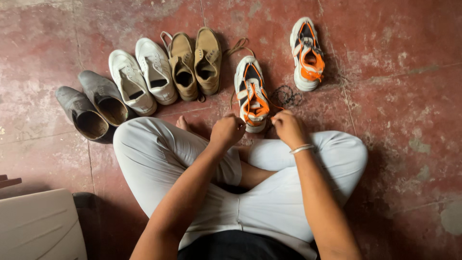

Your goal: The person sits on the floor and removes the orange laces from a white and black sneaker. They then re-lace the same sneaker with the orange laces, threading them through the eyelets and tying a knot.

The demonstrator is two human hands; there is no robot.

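Shoes line the red floor (399,96) from nine o'clock to one o'clock: a grey leather pair (91,108), a white pair (142,74), a tan pair (195,60). At twelve o'clock, touching both hands, stands an orange-and-white sneaker (251,94); the left hand (227,131) is clenched on its orange lace (246,111), the right hand (288,127) pinches the lace's other end. A loose dark lace (287,95) lies just beside it, and the matching sneaker (306,53) sits apart at one o'clock.

Orange-white sneaker (251,94), upright on floor, laces loose
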